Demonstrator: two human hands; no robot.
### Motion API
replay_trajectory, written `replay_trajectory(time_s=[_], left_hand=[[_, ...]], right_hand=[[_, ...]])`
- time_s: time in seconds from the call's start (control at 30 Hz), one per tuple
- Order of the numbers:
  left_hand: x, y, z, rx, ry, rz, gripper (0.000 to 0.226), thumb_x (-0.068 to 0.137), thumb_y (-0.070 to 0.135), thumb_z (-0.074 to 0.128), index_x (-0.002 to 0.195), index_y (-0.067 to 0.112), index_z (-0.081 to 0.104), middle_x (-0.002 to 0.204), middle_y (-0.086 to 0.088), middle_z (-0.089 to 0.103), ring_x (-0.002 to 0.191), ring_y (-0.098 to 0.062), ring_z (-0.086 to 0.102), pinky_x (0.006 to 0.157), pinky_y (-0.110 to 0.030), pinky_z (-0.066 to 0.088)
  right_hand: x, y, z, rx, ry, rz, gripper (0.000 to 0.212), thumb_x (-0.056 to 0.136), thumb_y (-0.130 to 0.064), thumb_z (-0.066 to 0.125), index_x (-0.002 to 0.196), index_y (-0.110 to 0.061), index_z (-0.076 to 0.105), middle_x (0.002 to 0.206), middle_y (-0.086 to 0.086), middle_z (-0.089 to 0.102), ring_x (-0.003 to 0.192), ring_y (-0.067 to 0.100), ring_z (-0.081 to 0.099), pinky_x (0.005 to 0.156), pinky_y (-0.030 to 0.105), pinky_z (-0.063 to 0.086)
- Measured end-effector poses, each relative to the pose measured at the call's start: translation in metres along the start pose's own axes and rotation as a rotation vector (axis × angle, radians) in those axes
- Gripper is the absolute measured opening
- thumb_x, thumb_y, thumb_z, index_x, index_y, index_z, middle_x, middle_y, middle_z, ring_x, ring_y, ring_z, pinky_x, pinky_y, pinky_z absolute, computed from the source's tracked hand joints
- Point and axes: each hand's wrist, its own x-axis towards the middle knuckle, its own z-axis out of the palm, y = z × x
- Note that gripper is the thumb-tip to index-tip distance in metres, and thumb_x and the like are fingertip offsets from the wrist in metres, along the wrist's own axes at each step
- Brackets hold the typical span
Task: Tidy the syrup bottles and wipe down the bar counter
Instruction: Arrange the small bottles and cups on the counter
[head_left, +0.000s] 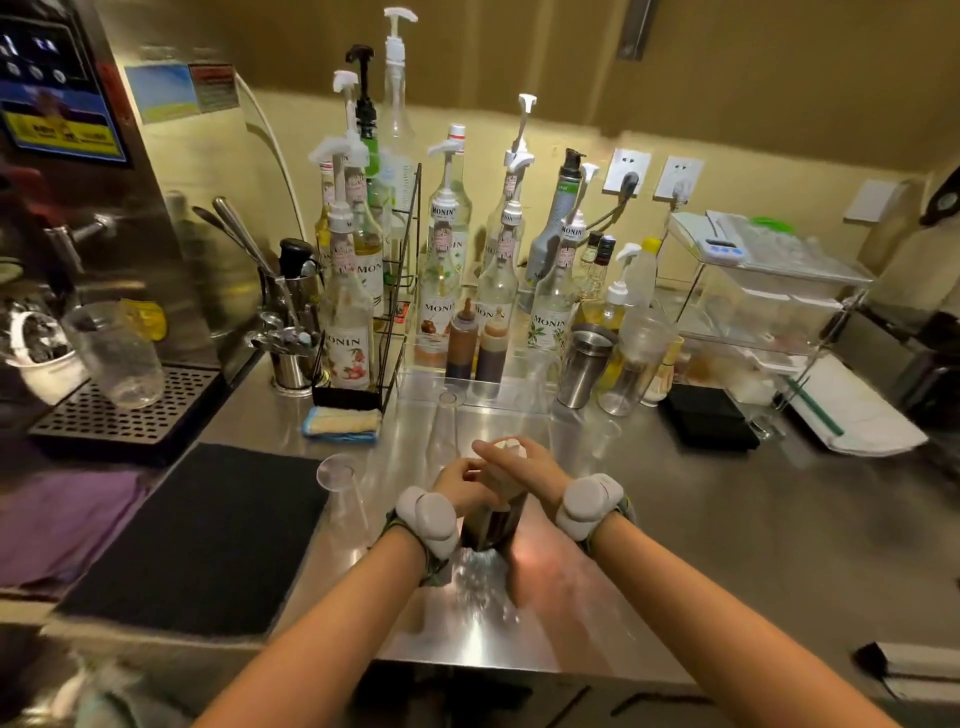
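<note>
From my remote seat I saw both forearms reaching in from the bottom edge and meeting at lower centre, each wrist strapped with a rounded grey tracker; the left hand (464, 488) was curled round the upper part of a dark bottle (493, 522) that stood upright on the steel counter (675, 519), and the right hand (522, 467) was bent over the bottle's white pump top, fingers folded on it; the hands were together, touching on that one bottle. The bottle looked dark and glossy below and pale at the cap, though blur hid its label.

The counter was brushed metal, shiny and streaked with reflections; in the centre of the frame, against the wall, stood the other syrup bottles (441, 291), tall clear glass with slim necks, white pump heads and paper labels; some sat in a black wire rack (395, 291) left of centre. Just below that rack lay a folded cloth (340, 423), pale yellow with blue edges, soft and ribbed. At lower left a black textured mat (202, 540) lay flat; a clear plastic cup (337, 480) stood upside down at its right edge.
</note>
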Motion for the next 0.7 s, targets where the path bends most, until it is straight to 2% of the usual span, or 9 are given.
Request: replay_trajectory(time_s=[0.07,0.13,0.2,0.27,0.33,0.4,0.5,0.6,0.7], left_hand=[[0.001,0.001,0.003,-0.006,-0.030,0.011,0.048,0.081,-0.011,0.061,0.127,-0.006,0.050,0.108,-0.015,0.064,0.108,-0.028,0.059,0.086,-0.028,0.046],[0.002,0.000,0.004,0.001,-0.006,0.038,0.049,0.081,-0.010,0.062,0.129,-0.003,0.051,0.102,-0.010,0.063,0.114,-0.030,0.057,0.085,-0.025,0.045],[0.001,-0.003,0.003,0.001,0.034,0.048,0.051,0.078,-0.008,0.065,0.127,0.005,0.054,0.105,-0.007,0.060,0.107,-0.020,0.055,0.076,-0.019,0.044],[0.001,-0.006,0.004,-0.036,0.034,0.061,0.053,0.077,-0.009,0.064,0.127,0.007,0.054,0.113,-0.010,0.060,0.105,-0.019,0.053,0.071,-0.017,0.042],[0.002,-0.007,0.003,-0.088,0.012,0.058,0.055,0.077,-0.010,0.063,0.128,0.009,0.054,0.115,-0.010,0.060,0.113,-0.024,0.053,0.076,-0.021,0.041],[0.000,-0.004,0.001,-0.116,0.002,0.049,0.056,0.078,-0.010,0.062,0.129,0.010,0.054,0.119,-0.010,0.059,0.109,-0.020,0.050,0.081,-0.025,0.038],[-0.001,0.005,-0.001,-0.143,0.000,0.047,0.057,0.079,-0.010,0.060,0.132,0.010,0.052,0.129,-0.012,0.056,0.113,-0.022,0.048,0.082,-0.027,0.036],[-0.003,0.020,-0.003,-0.153,0.025,0.073,0.053,0.080,-0.010,0.059,0.129,0.008,0.055,0.125,-0.014,0.057,0.118,-0.026,0.049,0.076,-0.023,0.040],[-0.003,0.037,-0.008,-0.164,0.039,0.093,0.051,0.080,-0.010,0.060,0.128,0.006,0.054,0.126,-0.014,0.058,0.119,-0.026,0.049,0.079,-0.028,0.038]], right_hand=[[-0.001,0.000,-0.003,0.005,-0.031,-0.010,0.058,0.079,-0.032,0.073,0.125,-0.003,0.052,0.121,0.016,0.062,0.113,0.027,0.060,0.100,0.038,0.050],[-0.001,0.001,-0.006,-0.009,-0.072,-0.030,0.045,0.079,-0.026,0.073,0.116,-0.006,0.054,0.108,0.010,0.063,0.101,0.021,0.061,0.088,0.028,0.053],[0.000,0.001,-0.009,-0.021,-0.097,-0.052,0.031,0.080,-0.020,0.073,0.104,-0.011,0.056,0.097,0.005,0.061,0.091,0.016,0.059,0.077,0.021,0.051],[0.002,0.002,-0.012,-0.043,-0.102,-0.062,0.042,0.079,-0.017,0.074,0.115,-0.006,0.054,0.105,0.008,0.061,0.100,0.021,0.058,0.088,0.029,0.051],[0.003,0.003,-0.014,-0.055,-0.106,-0.067,0.056,0.077,-0.013,0.075,0.125,-0.005,0.050,0.114,0.011,0.059,0.109,0.023,0.056,0.097,0.035,0.047],[0.004,0.002,-0.016,-0.047,-0.109,-0.076,0.060,0.075,-0.010,0.076,0.128,-0.005,0.049,0.116,0.010,0.058,0.111,0.023,0.055,0.099,0.035,0.045],[0.005,-0.003,-0.020,-0.036,-0.088,-0.108,0.059,0.075,-0.011,0.076,0.127,-0.004,0.050,0.116,0.011,0.058,0.108,0.022,0.054,0.091,0.031,0.046],[0.008,-0.015,-0.024,-0.019,-0.071,-0.145,0.053,0.076,-0.014,0.076,0.123,-0.004,0.053,0.109,0.008,0.058,0.105,0.022,0.054,0.079,0.025,0.046],[0.013,-0.032,-0.028,0.004,-0.033,-0.169,0.051,0.077,-0.013,0.075,0.122,-0.004,0.054,0.120,0.016,0.060,0.116,0.030,0.055,0.098,0.038,0.046]])
